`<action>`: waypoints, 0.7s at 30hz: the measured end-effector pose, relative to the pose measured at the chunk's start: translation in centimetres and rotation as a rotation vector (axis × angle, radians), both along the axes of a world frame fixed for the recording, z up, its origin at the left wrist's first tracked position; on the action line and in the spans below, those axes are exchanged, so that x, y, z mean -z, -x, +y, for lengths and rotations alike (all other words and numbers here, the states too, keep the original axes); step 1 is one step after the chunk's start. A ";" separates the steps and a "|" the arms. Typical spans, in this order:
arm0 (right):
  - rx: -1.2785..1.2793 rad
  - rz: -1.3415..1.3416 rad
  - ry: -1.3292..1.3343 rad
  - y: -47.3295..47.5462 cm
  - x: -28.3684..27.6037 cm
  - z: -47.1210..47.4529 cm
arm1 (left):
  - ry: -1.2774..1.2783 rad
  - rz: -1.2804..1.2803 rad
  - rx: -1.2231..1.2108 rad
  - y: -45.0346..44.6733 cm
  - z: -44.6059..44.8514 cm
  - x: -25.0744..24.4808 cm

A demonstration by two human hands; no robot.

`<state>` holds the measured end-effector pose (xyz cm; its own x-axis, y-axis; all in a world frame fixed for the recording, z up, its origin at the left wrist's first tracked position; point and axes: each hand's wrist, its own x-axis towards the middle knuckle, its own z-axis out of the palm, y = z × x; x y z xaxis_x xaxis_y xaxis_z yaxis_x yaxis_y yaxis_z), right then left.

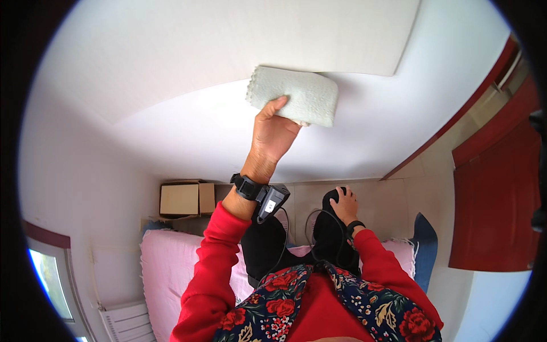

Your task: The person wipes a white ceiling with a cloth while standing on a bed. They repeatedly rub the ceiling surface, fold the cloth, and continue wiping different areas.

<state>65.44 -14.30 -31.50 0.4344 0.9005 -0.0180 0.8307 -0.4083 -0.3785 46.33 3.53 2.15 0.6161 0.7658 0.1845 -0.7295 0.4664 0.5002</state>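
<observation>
My left hand (275, 130) grips a folded pale grey-green cloth (299, 94) with a scalloped edge, thumb on top and the other fingers hidden beneath. The cloth is up at the lower edge of an off-white panel (239, 47) on the white wall (205, 128); whether it presses on the surface I cannot tell. A black strap with a small device (271, 203) sits on my left wrist. My right hand (344, 205) rests on my right knee, fingers spread and holding nothing. A dark band (355, 226) circles that wrist.
I sit on a seat with a pink cover (171, 260). An open cardboard box (186, 199) stands on the tiled floor (384, 196) by the wall. To the right is a red door (495, 205). A thin black cable (284, 239) loops over my legs. A radiator (128, 322) is lower left.
</observation>
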 end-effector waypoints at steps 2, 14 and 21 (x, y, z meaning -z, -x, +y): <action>-0.008 -0.003 -0.016 -0.2 -0.3 0.2 | -0.002 0.003 0.066 -2.3 -0.3 -0.6; -0.017 -0.015 0.005 -0.2 -0.7 1.9 | -0.035 0.043 0.328 -14.0 -1.5 -3.2; -0.005 -0.001 -0.034 -1.4 -0.5 2.0 | -0.188 0.383 0.447 -10.7 -2.5 -2.2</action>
